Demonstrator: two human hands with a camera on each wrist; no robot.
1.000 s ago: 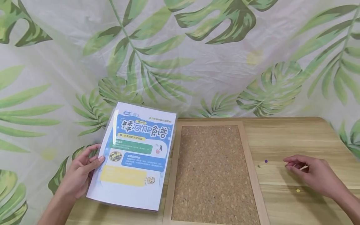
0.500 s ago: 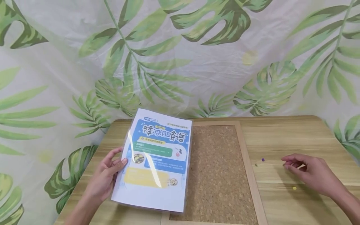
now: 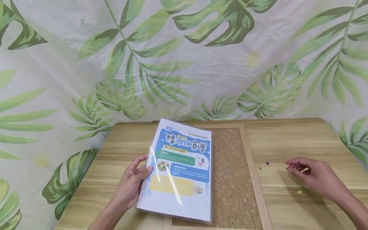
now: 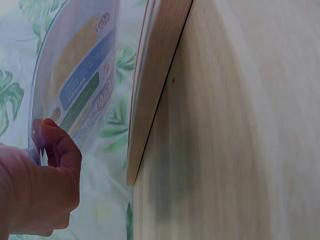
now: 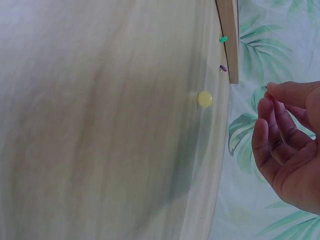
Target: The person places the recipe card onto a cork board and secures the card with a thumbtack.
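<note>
My left hand (image 3: pixel 130 183) grips the left edge of a printed sheet in a clear plastic sleeve (image 3: pixel 184 204), thumb in front. The sheet is tilted above the left part of a wood-framed cork board (image 3: pixel 237 182) and hides much of it. In the left wrist view the sheet (image 4: pixel 82 65) bows slightly, apart from the board's frame (image 4: pixel 160 65). To the right of the board, my right hand (image 3: pixel 319 177) hovers over the table, thumb and forefinger pinched on what looks like a thumbtack; only a tiny dark tip shows.
Thumbtacks lie on the wooden table (image 3: pixel 287 140) right of the board: a purple one (image 3: pixel 267 163), a green one (image 3: pixel 260 168) and a yellow one (image 3: pixel 299 192). A leaf-patterned cloth (image 3: pixel 184 64) hangs behind the table.
The left hand has carried the sheet rightward and slightly down, from beside the cork board to over its left part. The right hand stays nearly in place, still pinching.
</note>
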